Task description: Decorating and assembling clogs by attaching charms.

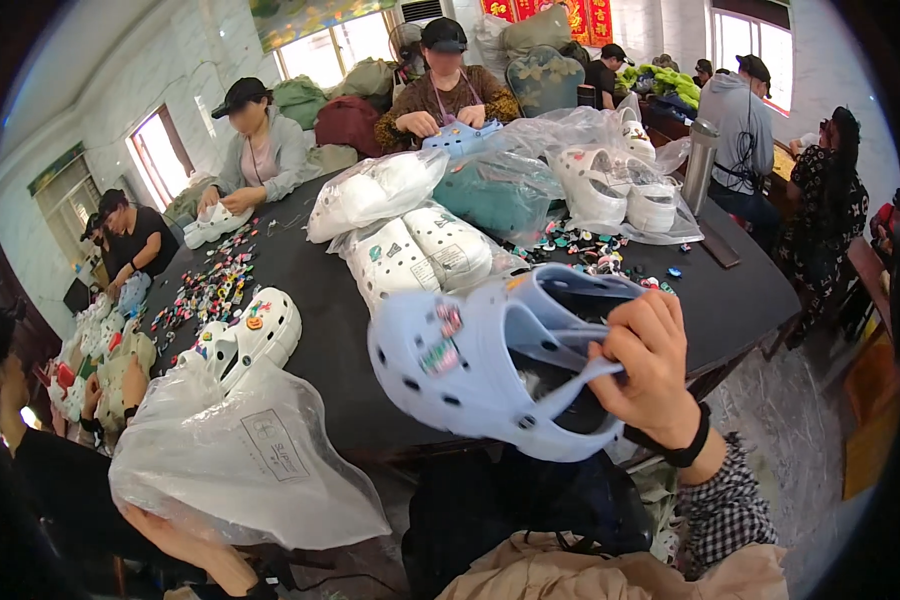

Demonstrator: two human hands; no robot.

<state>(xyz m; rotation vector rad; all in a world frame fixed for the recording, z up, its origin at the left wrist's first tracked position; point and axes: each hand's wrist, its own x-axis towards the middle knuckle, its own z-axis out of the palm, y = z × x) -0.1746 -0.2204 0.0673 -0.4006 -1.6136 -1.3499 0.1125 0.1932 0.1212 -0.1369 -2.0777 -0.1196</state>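
My right hand [652, 365] grips the heel straps of a pair of pale blue clogs [440, 370], raised above the near table edge. The closer clog has small charms, pink and green among them, on its holed upper; the other clog is partly behind it. At the lower left, my left hand [175, 535] supports a translucent plastic bag [260, 450] from beneath, its fingers mostly hidden by the film. The bag has dark print on it and looks slack. Just beyond the bag, white clogs [265, 335] with colourful charms rest on the table.
On the black table [340, 370] lie scattered charms [210, 285], bagged white clogs [410, 250], a bagged green pair [495, 195] and a steel flask [701, 165]. Co-workers sit around it, one handling blue clogs [460, 138]. Another person's arm [25, 385] is close at left.
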